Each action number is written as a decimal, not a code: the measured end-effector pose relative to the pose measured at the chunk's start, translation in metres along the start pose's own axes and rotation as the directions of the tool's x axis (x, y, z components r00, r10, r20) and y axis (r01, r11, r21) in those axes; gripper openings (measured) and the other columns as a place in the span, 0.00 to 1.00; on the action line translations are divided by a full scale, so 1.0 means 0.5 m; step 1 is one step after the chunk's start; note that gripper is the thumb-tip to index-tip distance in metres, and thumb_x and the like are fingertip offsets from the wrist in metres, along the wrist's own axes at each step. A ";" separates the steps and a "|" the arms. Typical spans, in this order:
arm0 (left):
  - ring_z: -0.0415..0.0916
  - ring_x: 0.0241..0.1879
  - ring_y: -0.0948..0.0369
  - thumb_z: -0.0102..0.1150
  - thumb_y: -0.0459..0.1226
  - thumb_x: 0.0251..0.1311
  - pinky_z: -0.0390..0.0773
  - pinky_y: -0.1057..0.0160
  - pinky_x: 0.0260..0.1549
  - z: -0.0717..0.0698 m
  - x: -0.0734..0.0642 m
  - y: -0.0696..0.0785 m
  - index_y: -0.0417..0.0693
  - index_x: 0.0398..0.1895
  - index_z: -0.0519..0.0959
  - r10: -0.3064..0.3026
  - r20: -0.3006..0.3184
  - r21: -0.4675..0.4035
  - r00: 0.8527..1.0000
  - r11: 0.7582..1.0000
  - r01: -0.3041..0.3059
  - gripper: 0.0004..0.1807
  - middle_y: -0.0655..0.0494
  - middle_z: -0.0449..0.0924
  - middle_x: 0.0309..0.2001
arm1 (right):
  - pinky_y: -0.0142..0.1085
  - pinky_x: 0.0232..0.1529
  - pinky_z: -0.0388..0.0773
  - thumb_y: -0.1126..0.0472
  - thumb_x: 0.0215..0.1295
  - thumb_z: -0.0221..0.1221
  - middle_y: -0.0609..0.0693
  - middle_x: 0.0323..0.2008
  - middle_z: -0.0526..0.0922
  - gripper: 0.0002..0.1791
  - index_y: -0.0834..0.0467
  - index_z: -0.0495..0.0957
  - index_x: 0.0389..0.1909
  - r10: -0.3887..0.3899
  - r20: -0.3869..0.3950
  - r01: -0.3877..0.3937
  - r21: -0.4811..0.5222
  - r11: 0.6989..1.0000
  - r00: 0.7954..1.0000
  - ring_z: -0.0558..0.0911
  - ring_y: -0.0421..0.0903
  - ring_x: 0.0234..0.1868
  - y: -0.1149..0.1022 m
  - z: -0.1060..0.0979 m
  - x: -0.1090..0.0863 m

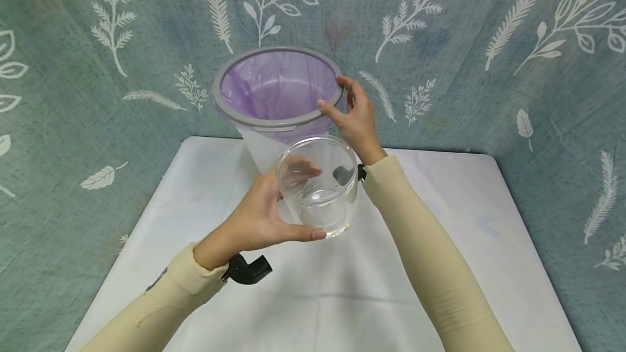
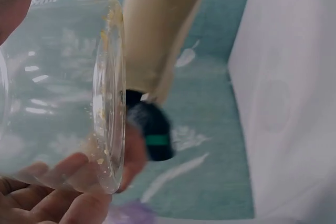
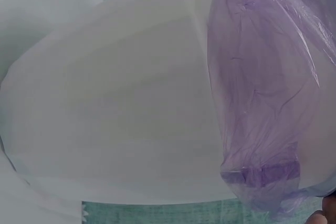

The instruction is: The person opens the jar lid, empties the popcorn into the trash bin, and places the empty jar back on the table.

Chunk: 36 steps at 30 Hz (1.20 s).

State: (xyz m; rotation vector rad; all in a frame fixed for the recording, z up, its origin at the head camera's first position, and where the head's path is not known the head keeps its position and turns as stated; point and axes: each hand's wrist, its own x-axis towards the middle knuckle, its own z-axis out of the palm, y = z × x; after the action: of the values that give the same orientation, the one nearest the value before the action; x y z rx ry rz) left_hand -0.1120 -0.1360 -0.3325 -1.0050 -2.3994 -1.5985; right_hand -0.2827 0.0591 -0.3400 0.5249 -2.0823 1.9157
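My left hand (image 1: 261, 213) grips a clear round container (image 1: 318, 205), fingers on its far side and thumb along its lower edge. In the left wrist view, yellowish crumbs cling around one end of the container (image 2: 58, 93). Behind it stands a white trash bin (image 1: 259, 148) with a grey rim (image 1: 279, 123) and a purple bag (image 1: 279, 83) lining it. My right hand (image 1: 359, 118) is at the right side of the rim, thumb and fingers around it. In the right wrist view the bag (image 3: 262, 87) hangs over the bin's outer wall (image 3: 126, 103); only fingertips show at the corner.
The bin stands at the back of a white-covered table (image 1: 303, 314). A green curtain (image 1: 425, 96) with white leaf prints hangs behind and on both sides. Black wrist-worn devices (image 1: 248, 269) stick out below the hands.
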 end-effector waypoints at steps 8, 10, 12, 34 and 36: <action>0.77 0.63 0.49 0.91 0.35 0.35 0.79 0.48 0.62 0.069 -0.054 -0.054 0.42 0.67 0.68 -0.060 0.055 -0.127 0.997 0.990 0.067 0.53 0.50 0.78 0.63 | 0.33 0.79 0.53 0.64 0.71 0.66 0.59 0.76 0.67 0.36 0.68 0.64 0.75 0.037 0.032 -0.037 -0.013 0.999 0.999 0.59 0.45 0.81 -0.052 -0.005 -0.025; 0.77 0.63 0.47 0.90 0.34 0.36 0.79 0.47 0.62 0.089 -0.065 -0.073 0.42 0.68 0.67 -0.079 0.070 -0.173 0.994 0.981 0.090 0.53 0.47 0.77 0.64 | 0.31 0.79 0.53 0.64 0.71 0.66 0.58 0.76 0.67 0.36 0.68 0.63 0.75 0.040 0.036 -0.040 -0.019 0.999 0.999 0.59 0.43 0.80 -0.055 -0.007 -0.027; 0.76 0.64 0.46 0.90 0.34 0.36 0.79 0.47 0.62 0.109 -0.077 -0.092 0.42 0.69 0.66 -0.104 0.081 -0.205 0.991 0.972 0.119 0.54 0.46 0.77 0.64 | 0.29 0.78 0.52 0.64 0.71 0.66 0.57 0.76 0.67 0.36 0.67 0.63 0.75 0.045 0.040 -0.044 -0.022 0.999 0.998 0.59 0.41 0.80 -0.055 -0.007 -0.026; 0.72 0.68 0.46 0.91 0.35 0.31 0.69 0.35 0.68 0.224 -0.159 -0.253 0.45 0.69 0.66 -0.326 0.117 -0.147 0.938 0.928 0.342 0.56 0.48 0.75 0.69 | 0.35 0.80 0.52 0.63 0.71 0.68 0.61 0.76 0.65 0.37 0.68 0.63 0.75 0.037 0.042 -0.036 -0.014 0.999 0.998 0.59 0.45 0.80 -0.049 -0.007 -0.021; 0.72 0.68 0.46 0.91 0.34 0.31 0.70 0.36 0.67 0.227 -0.161 -0.259 0.45 0.69 0.66 -0.335 0.115 -0.135 0.935 0.927 0.349 0.57 0.48 0.75 0.69 | 0.33 0.79 0.52 0.63 0.71 0.67 0.61 0.76 0.65 0.37 0.68 0.63 0.75 0.034 0.042 -0.034 -0.011 0.999 0.999 0.59 0.46 0.81 -0.049 -0.006 -0.021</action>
State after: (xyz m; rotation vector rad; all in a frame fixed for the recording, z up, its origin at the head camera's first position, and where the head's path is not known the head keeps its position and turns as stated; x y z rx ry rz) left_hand -0.0909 -0.1080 -0.5195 -0.7188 -2.6657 -1.9132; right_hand -0.2627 0.0615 -0.3223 0.5349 -2.1393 1.9275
